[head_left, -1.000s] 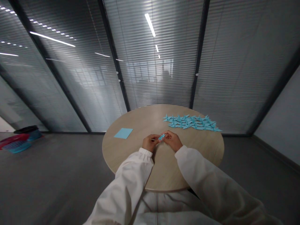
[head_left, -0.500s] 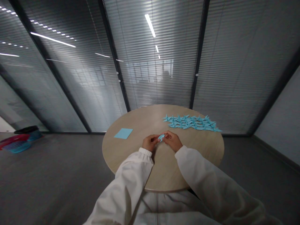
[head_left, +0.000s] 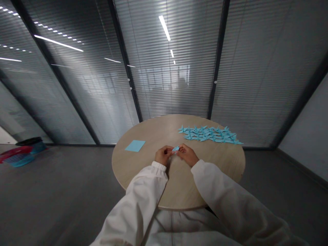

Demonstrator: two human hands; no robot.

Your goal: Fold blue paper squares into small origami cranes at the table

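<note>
We see the left hand (head_left: 163, 155) and right hand (head_left: 188, 155) almost closed, pinching a small blue folded paper piece (head_left: 175, 148) between their fingertips above a round wood-veneer table (head_left: 143, 171). We judge this a folding step, calling for fine finger pressure. Nearby lie a flat blue paper square (head_left: 135, 146) and massed origami cranes (head_left: 208, 134). We can read no writing.

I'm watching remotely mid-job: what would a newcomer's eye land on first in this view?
The cluster of folded blue origami figures on the far right of the round wooden table stands out first. Near the table's centre, the left hand and right hand pinch a small blue paper piece, with a flat square of blue paper lying to their left.
</note>
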